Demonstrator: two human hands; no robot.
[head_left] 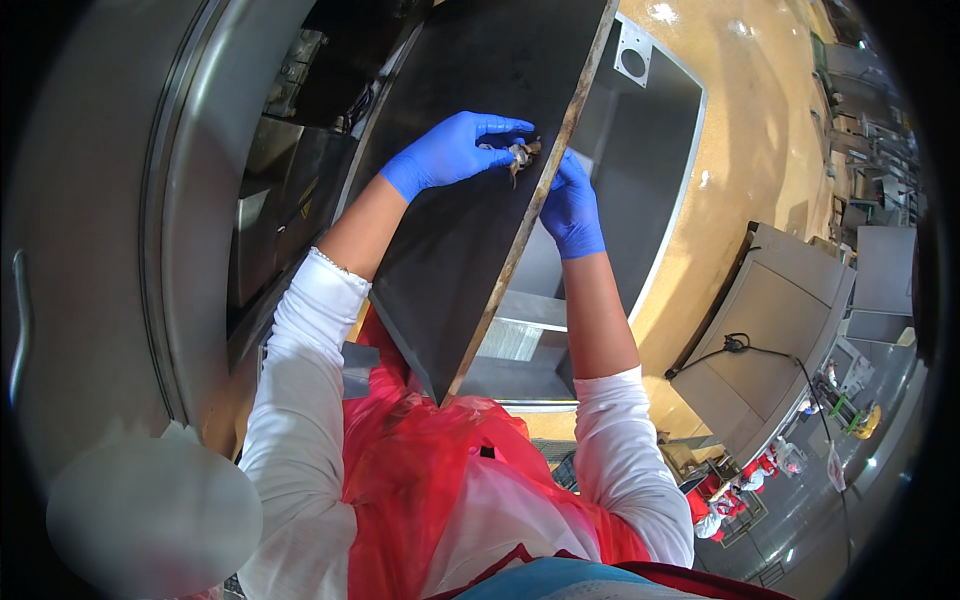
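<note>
Both hands wear blue gloves. My left hand point(450, 150) reaches over the broad face of a dark metal panel point(440, 240), its thumb and fingers closed around a small metal fitting point(522, 156) with brownish, worn parts. Across the panel's narrow brown edge, my right hand point(573, 212) is on the opposite side, level with the fitting. Its fingers look bent, but their tips are hidden behind that edge, so what they hold cannot be made out.
A grey open metal housing point(650, 130) with a round-holed plate lies right of the panel. Left stands a large steel cabinet point(90, 230). Beyond the yellowish floor point(740, 110) are another steel cabinet point(770, 335) with a black cable and several people in red and white.
</note>
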